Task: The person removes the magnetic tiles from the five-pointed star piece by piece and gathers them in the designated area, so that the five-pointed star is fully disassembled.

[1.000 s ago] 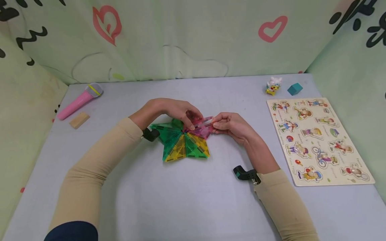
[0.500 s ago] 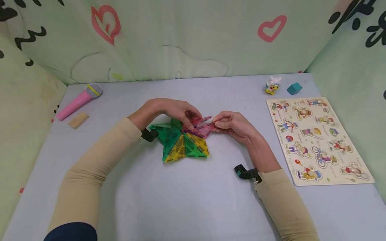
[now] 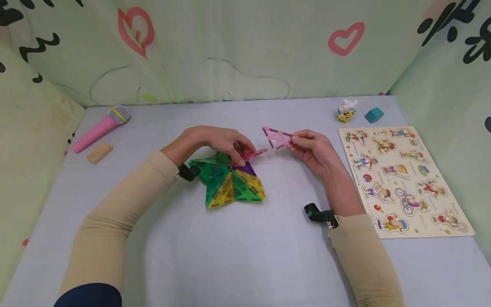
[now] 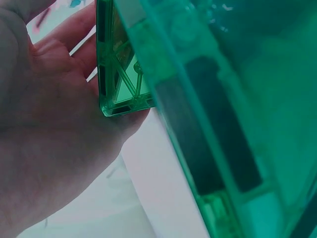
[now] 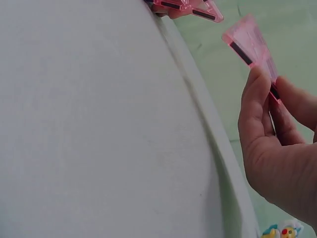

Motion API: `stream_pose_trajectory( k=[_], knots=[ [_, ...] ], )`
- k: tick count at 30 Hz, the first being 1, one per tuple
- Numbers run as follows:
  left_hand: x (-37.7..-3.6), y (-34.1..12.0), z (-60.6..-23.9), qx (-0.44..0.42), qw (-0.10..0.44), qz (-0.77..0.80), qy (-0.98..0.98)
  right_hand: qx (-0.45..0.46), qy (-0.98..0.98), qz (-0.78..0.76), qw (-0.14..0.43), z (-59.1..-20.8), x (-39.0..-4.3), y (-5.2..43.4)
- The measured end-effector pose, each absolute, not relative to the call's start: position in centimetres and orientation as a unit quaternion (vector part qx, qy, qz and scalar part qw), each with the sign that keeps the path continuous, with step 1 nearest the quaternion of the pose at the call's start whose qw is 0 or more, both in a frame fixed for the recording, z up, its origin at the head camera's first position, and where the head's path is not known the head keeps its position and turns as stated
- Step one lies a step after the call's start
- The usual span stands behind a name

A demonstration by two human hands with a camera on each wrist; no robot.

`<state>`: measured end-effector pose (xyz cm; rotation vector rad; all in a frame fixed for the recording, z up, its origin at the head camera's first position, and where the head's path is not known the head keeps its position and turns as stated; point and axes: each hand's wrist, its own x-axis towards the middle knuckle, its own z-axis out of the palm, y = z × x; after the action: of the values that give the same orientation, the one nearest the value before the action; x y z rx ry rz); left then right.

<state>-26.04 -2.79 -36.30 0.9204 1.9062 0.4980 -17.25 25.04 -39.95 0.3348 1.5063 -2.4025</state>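
Observation:
My right hand (image 3: 312, 151) pinches a clear pink triangular magnetic tile (image 3: 277, 138) between thumb and fingers, held up and apart from the build. At the table's middle is a star-like shape of magnetic tiles (image 3: 222, 187) in green and yellow, with a purple tile (image 3: 247, 169) on its right. Over its back edge, my left hand (image 3: 222, 140) grips a pink tile (image 3: 256, 154) that sticks out to the right; its fingertips are partly hidden. Green tiles (image 4: 267, 99) fill much of the left wrist view, close beside the left palm.
At the right lies a wooden picture puzzle board (image 3: 406, 183). Behind it stand a small toy figure (image 3: 347, 111) and a teal block (image 3: 374, 114). A pink toy microphone (image 3: 101, 129) and a wooden block (image 3: 99, 153) lie at the left. Printed cloth walls surround the table.
My right hand has pulled the pink triangular tile away from the build, up and to the right, uncovering the purple tile. The left hand has stayed nearly in place.

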Motion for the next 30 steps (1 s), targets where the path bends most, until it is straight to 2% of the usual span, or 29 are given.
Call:
stream_pose_trajectory(
  k=[9,15,20,30],
  knots=[
    [-26.3,-3.3,-36.1,0.370,0.463,0.209,0.778,0.199,0.501,-0.839,0.075,-40.0,-19.2,24.9],
    [-25.9,-3.5,-36.1,0.369,0.460,0.217,0.778,0.240,0.469,-0.848,0.053,-40.4,-20.8,25.4],
    [-25.7,-3.8,-36.3,0.360,0.458,0.216,0.784,0.250,0.451,-0.856,0.038,-40.8,-21.9,25.2],
    [-25.8,-3.2,-36.6,0.372,0.456,0.213,0.780,0.262,0.553,-0.791,-0.027,-41.0,-23.4,25.0]
  ],
)
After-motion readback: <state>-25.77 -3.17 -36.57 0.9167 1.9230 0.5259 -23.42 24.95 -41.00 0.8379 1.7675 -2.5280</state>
